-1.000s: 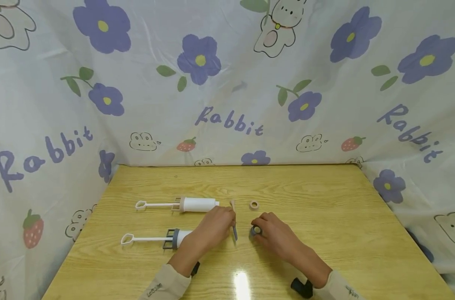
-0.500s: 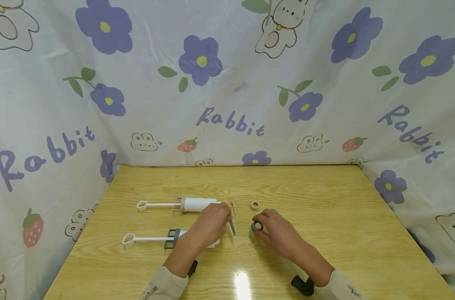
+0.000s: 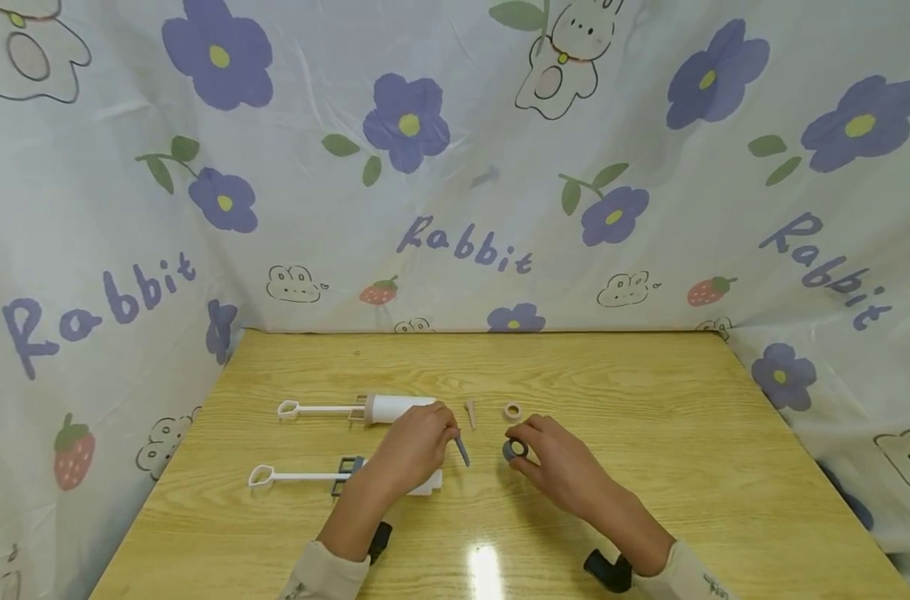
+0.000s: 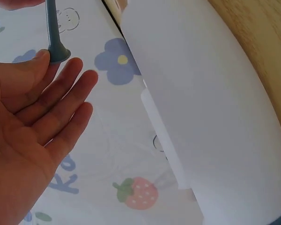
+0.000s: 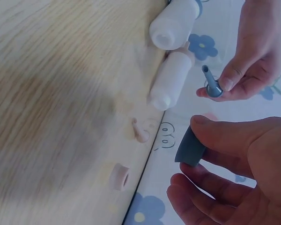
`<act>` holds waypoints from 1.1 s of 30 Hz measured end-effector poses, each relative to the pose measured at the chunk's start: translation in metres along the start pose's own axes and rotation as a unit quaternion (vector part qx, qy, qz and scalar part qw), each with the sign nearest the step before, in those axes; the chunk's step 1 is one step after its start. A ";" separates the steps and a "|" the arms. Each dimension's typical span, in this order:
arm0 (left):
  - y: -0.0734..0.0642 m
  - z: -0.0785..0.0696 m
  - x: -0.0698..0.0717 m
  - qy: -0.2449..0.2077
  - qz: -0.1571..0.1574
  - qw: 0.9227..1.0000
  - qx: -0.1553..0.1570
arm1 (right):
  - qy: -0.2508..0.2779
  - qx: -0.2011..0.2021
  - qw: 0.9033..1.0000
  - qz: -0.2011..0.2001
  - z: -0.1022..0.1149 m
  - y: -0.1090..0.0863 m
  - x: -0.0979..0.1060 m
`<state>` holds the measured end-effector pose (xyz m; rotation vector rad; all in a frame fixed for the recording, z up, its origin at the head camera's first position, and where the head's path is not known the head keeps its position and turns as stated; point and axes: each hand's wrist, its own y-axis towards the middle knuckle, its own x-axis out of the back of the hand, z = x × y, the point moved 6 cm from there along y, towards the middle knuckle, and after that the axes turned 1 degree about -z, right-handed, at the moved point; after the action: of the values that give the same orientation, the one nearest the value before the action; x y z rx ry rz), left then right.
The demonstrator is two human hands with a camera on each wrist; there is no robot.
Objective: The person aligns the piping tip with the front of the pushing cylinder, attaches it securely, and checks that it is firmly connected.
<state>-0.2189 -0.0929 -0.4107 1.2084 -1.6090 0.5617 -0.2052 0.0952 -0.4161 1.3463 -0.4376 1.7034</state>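
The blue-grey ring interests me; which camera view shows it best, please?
The right wrist view: the blue-grey ring appears largest there, its side wall plain. The head view shows it small, with its opening visible; the left wrist view doesn't show it.

The nozzle and cap are grey-blue, the table yellow wood-grain, the cloth purple-flowered white.

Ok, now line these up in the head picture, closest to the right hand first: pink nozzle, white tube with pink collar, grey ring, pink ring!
From the right hand:
1. Grey ring: held in it.
2. Pink ring: just ahead, beyond the grey ring.
3. Pink nozzle: farther left.
4. White tube with pink collar: farthest left, partly hidden by the left hand.
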 end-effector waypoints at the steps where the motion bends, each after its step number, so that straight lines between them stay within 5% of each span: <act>1: -0.001 0.001 0.001 0.002 -0.008 1.000 0.001 | 0.002 -0.001 1.000 0.001 0.000 0.000 0.000; 7: -0.003 0.004 0.010 0.016 -0.053 0.998 0.011 | 0.025 -0.008 1.000 0.008 0.001 0.002 0.003; 33: -0.015 0.013 0.029 -0.005 -0.116 0.991 0.061 | 0.075 -0.026 0.997 0.009 0.006 0.008 0.012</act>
<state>-0.2107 -0.1224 -0.3924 1.4683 -1.4337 0.5093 -0.2084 0.0912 -0.4012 1.1714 -0.4052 1.7814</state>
